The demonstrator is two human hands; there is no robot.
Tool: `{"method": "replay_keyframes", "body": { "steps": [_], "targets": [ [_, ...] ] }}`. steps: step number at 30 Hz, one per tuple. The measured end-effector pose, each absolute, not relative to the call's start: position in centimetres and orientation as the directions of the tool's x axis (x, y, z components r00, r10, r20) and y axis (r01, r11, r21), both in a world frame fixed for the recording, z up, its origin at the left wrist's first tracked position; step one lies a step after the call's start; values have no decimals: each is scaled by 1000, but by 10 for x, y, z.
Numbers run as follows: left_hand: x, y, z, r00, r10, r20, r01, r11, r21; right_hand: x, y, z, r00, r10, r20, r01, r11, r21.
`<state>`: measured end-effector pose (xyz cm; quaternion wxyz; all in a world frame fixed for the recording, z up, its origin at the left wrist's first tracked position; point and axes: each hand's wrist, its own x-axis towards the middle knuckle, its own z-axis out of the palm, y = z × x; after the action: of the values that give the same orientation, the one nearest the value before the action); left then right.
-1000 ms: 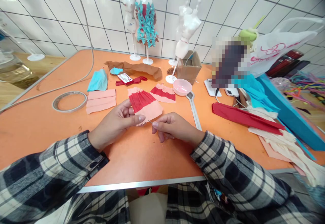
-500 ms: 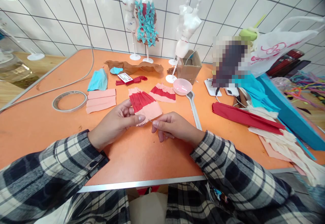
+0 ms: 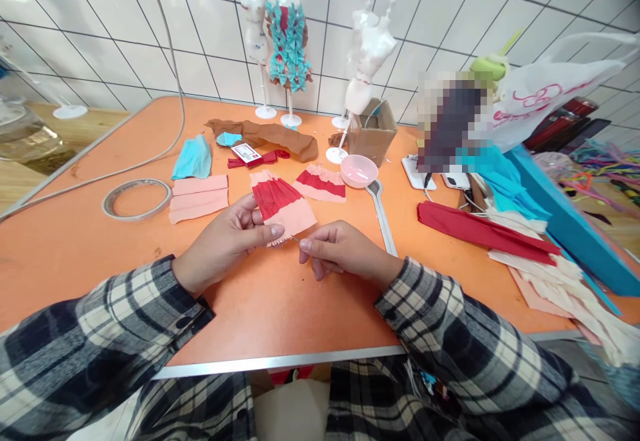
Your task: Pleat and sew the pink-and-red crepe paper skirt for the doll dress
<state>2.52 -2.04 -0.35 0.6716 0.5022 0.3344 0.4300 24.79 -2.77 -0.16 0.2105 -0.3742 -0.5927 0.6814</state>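
My left hand (image 3: pixel 235 235) pinches a pleated piece of pink and red crepe paper (image 3: pixel 281 202) between thumb and fingers. Small cuts or frills run along the paper's lower edge. Close by on the right, my right hand (image 3: pixel 340 246) is closed on a thin, needle-like tool (image 3: pixel 296 239), its tip at that frilled edge. Most of the tool is hidden by the fingers. Just beyond the held piece lies a second pink and red crepe paper piece (image 3: pixel 323 183), flat on the orange table (image 3: pixel 240 324).
Left lie a tape roll (image 3: pixel 136 199), pink paper (image 3: pixel 199 199) and blue paper (image 3: pixel 193 157). A pink bowl (image 3: pixel 359 171) and grey scissors or tongs-like tool (image 3: pixel 383 217) lie right, with red crepe paper (image 3: pixel 485 233) beyond. White dress forms (image 3: pixel 370 61) and a cardboard box (image 3: pixel 373 131) stand behind.
The held crepe paper has shifted very slightly left and down at its free end. Both hands stay almost in place, with the tool still at the frilled edge.
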Motion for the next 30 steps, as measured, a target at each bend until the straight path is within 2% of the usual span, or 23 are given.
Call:
{"method": "replay_keyframes", "body": {
  "steps": [30],
  "targets": [
    [26, -21, -3, 388, 921, 22, -214, 67, 975, 248, -27, -5, -610, 744, -273, 152, -228, -962]
  ]
}}
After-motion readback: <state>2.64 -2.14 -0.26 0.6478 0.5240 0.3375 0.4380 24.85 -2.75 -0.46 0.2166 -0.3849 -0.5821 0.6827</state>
